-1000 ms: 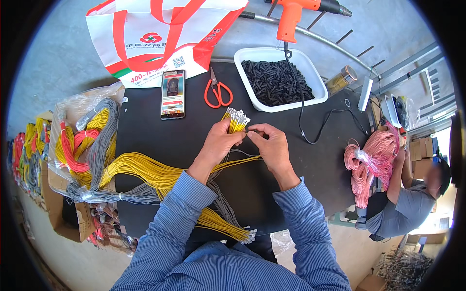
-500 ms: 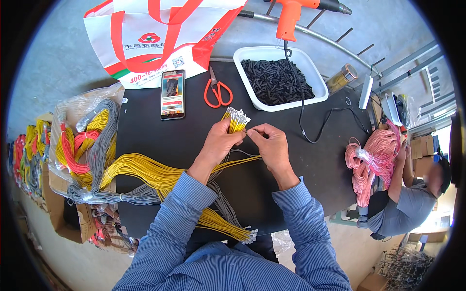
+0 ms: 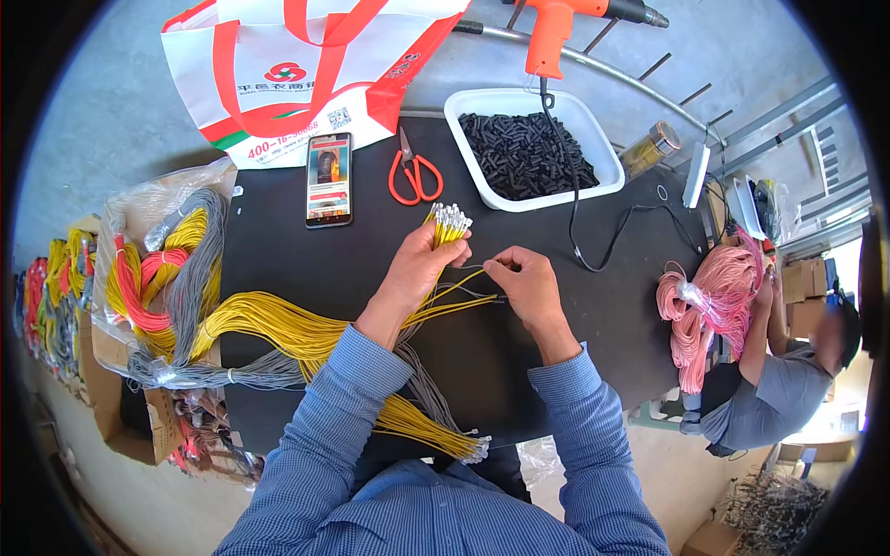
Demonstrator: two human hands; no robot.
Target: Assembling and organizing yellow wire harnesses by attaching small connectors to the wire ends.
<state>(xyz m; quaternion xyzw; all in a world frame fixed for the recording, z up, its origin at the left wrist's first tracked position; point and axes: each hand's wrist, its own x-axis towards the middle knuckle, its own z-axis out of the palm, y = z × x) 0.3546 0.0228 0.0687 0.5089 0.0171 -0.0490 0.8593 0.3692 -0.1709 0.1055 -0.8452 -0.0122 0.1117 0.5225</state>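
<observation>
My left hand (image 3: 417,273) is closed round a bunch of yellow wires (image 3: 451,222) whose white and metal-coloured ends stick up above the fingers. To its right, my right hand (image 3: 522,285) pinches the end of a yellow wire between thumb and fingertips; a thin grey wire also runs up to those fingers. Another few yellow wires lie just below the pinch, pointing right. A large yellow wire bundle (image 3: 269,320) spreads across the table beneath my left forearm, with a grey wire bundle (image 3: 269,373) alongside it.
Beyond my hands are a white tub (image 3: 607,190) of short black tubes, red-handled scissors (image 3: 414,178), a phone (image 3: 329,182) and a white-and-red bag (image 3: 278,83). An orange heat gun (image 3: 551,42) trails its cord over the table. At right, another person (image 3: 779,389) handles pink wires (image 3: 709,301).
My right hand has moved right and slightly down, away from the bunch, with a yellow wire now stretched to its fingertips. My left hand has shifted slightly left.
</observation>
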